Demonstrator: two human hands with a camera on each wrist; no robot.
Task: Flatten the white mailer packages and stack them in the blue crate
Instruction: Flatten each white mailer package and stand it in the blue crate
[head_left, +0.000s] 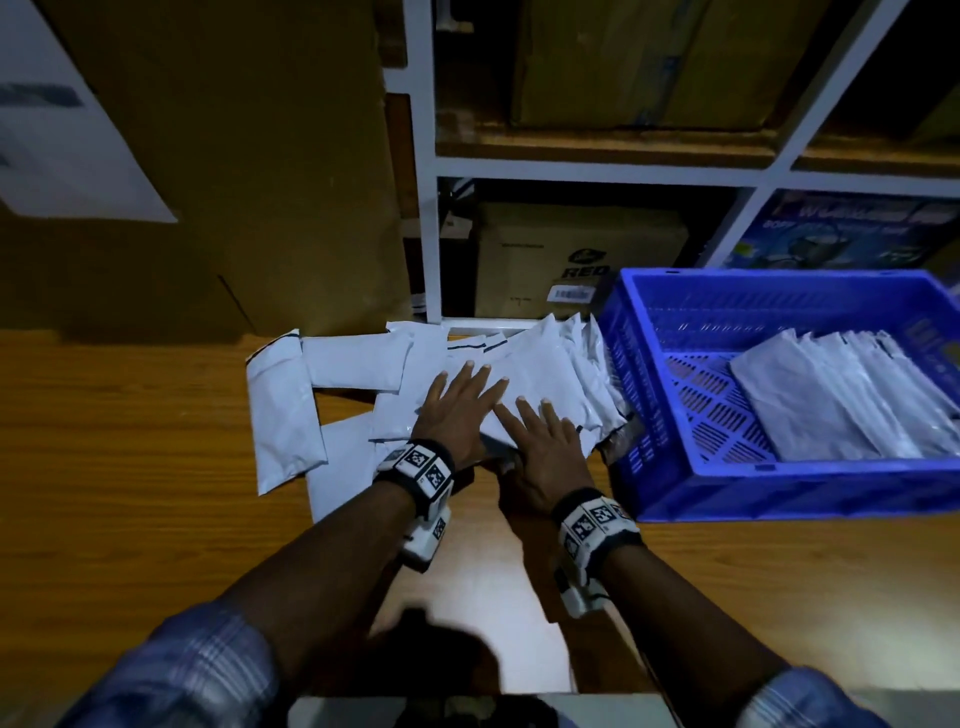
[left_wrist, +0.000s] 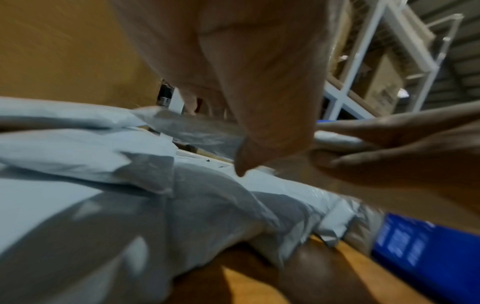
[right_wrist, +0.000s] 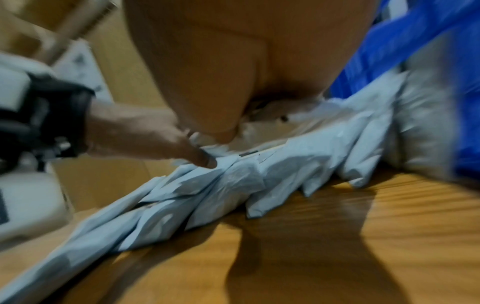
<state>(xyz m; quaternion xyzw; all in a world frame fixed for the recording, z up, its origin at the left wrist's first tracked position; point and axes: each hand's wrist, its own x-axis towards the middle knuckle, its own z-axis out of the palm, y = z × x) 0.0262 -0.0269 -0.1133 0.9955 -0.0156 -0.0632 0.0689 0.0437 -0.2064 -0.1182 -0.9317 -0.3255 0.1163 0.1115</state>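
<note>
Lying across a wooden table (head_left: 130, 441), white mailers (head_left: 353, 364) front shelving (head_left: 431, 156)

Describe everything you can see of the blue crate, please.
The blue crate is a rectangular box that looks like plastic, open at the top, with slotted walls and a perforated floor. It stands upright on the wooden table, to the right of both hands, in front of the white shelf. Inside, at its right side, lies a leaning row of white mailers. Loose mailers on the table lean against its left wall. No hand touches it.
</note>
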